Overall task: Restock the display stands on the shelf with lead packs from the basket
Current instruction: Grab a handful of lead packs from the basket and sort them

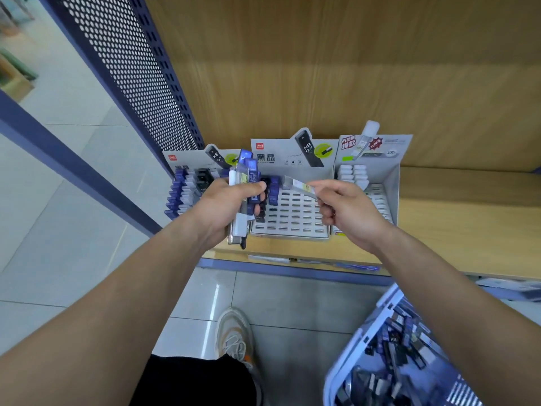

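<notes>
My left hand (225, 206) grips a bundle of lead packs (244, 183), blue, clear and white, held upright in front of the shelf. My right hand (348, 209) pinches a single clear lead pack (298, 184) over the middle display stand (292, 218), whose grid of slots is mostly bare apart from a column of blue and black packs on its left. The left display stand (187, 189) holds rows of blue, white and black packs. The right display stand (377, 183) has white packs at its back. A pale basket (360, 341) at the lower right holds several loose packs.
The stands sit on a wooden shelf (456, 224) with a wooden back panel. A perforated dark blue side panel (131, 71) rises on the left. Tiled floor and my shoe (234, 332) lie below the shelf edge.
</notes>
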